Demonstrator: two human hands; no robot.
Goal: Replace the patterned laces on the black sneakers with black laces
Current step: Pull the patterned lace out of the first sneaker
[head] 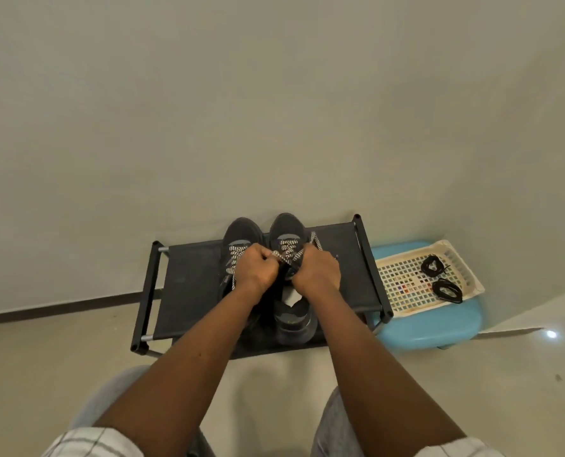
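Two black sneakers stand side by side on a dark shoe rack (192, 278), toes toward the wall. The left sneaker (240, 230) and the right sneaker (287, 225) both carry black-and-white patterned laces (286, 250). My left hand (256, 267) and my right hand (317, 270) are both fisted over the right sneaker's lacing, each pinching a stretch of its patterned lace. One lace end (315, 240) trails off to the right of that shoe. Two coiled black laces, one (432, 266) behind the other (447, 290), lie in a white basket.
The white lattice basket (403, 285) sits on a light blue stool (433, 328) right of the rack. A plain wall rises just behind the rack. Pale floor lies in front, with my knees at the bottom edge.
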